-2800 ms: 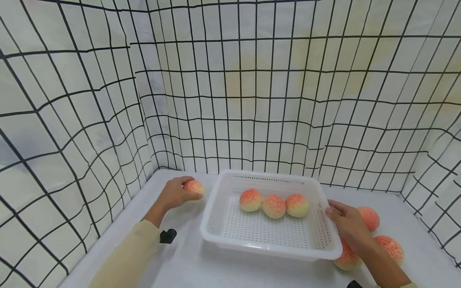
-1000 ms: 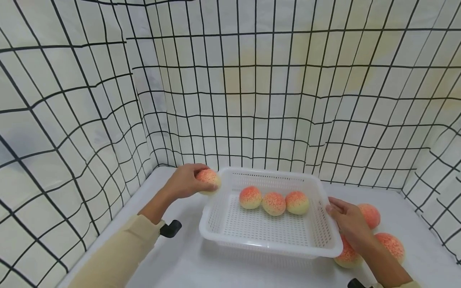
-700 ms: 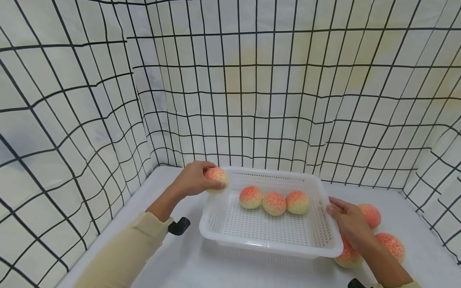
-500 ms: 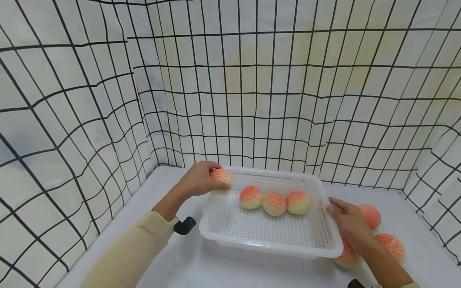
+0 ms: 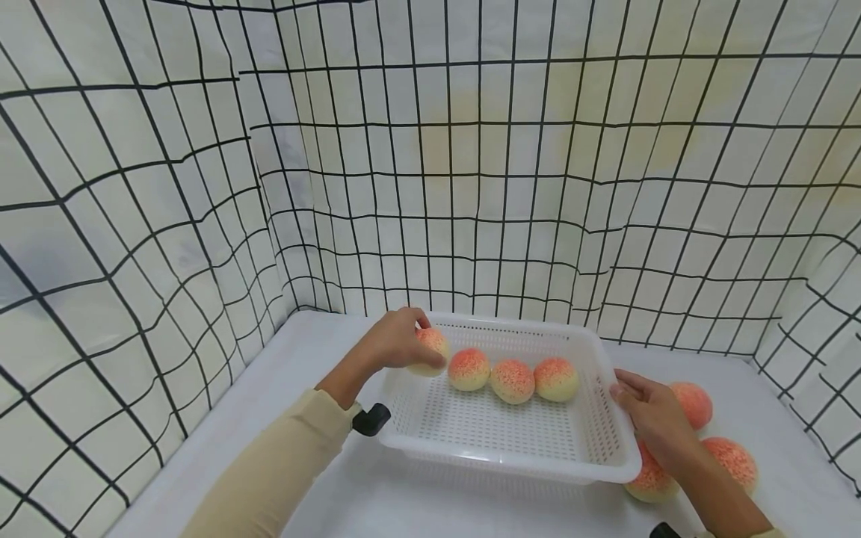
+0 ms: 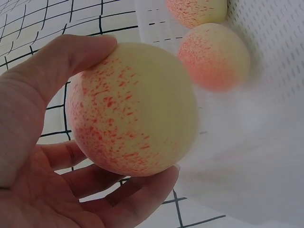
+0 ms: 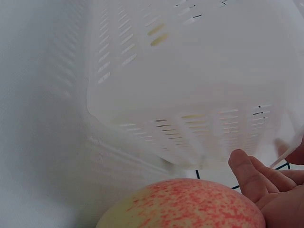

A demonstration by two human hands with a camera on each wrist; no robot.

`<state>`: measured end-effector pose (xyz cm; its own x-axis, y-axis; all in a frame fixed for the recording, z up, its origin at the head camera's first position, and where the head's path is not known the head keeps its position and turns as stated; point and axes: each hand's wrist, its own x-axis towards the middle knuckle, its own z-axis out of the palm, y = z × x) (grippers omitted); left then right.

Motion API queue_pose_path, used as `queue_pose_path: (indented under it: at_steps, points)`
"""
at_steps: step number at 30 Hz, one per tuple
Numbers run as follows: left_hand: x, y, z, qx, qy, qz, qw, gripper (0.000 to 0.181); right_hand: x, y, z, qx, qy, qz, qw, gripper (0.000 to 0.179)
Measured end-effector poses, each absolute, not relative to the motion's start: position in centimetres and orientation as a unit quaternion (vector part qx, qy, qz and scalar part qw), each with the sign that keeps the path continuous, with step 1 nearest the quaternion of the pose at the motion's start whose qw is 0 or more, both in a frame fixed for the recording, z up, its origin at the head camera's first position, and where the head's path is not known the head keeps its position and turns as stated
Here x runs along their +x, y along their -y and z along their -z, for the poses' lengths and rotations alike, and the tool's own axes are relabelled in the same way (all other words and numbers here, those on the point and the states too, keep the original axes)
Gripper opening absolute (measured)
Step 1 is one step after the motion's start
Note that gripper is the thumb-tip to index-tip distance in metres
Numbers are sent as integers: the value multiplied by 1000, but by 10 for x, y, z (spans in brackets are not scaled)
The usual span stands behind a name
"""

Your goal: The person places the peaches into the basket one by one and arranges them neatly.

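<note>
My left hand [image 5: 397, 340] grips a red-speckled yellow peach [image 6: 133, 109] between thumb and fingers, above the left end of a white plastic basket [image 5: 498, 469]. Inside the basket three peaches form a row: a left one [image 5: 468, 370], a middle one [image 5: 513, 381] and a right one [image 5: 555, 379]. The held peach is close beside the left one. At the basket's right side my right hand [image 5: 655, 418] pinches the rim, thumb on top and fingers [image 7: 249, 175] against the outer wall. A peach [image 7: 185, 206] lies just below that hand.
Right of the basket, on the white table [image 5: 323, 478], lie three peaches: a rear one [image 5: 693, 405], a front-right one [image 5: 732, 463] and one [image 5: 649, 478] partly behind my right hand. Black wire grid [image 5: 477, 198] over white cloth walls the back and both sides.
My left hand has lifted the peach off the table left of the basket, carried it right across the rim and lowered it slightly. My right hand has stayed on the rim.
</note>
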<state>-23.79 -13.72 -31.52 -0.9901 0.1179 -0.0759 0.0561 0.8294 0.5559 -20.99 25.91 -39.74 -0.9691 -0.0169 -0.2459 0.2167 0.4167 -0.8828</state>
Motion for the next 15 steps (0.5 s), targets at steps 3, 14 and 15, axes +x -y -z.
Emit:
queue_pose_path:
  at_steps: [3, 14, 15]
  points:
    - [-241, 133, 318, 47, -958, -274, 63, 54, -210, -259, 397, 61, -836, 534, 109, 65]
    - [-248, 121, 330, 38, -960, -265, 78, 54, -209, -260, 398, 53, -832, 541, 110, 66]
    - [-248, 120, 331, 39, -960, -264, 78, 54, -209, -260, 399, 53, -832, 541, 110, 66]
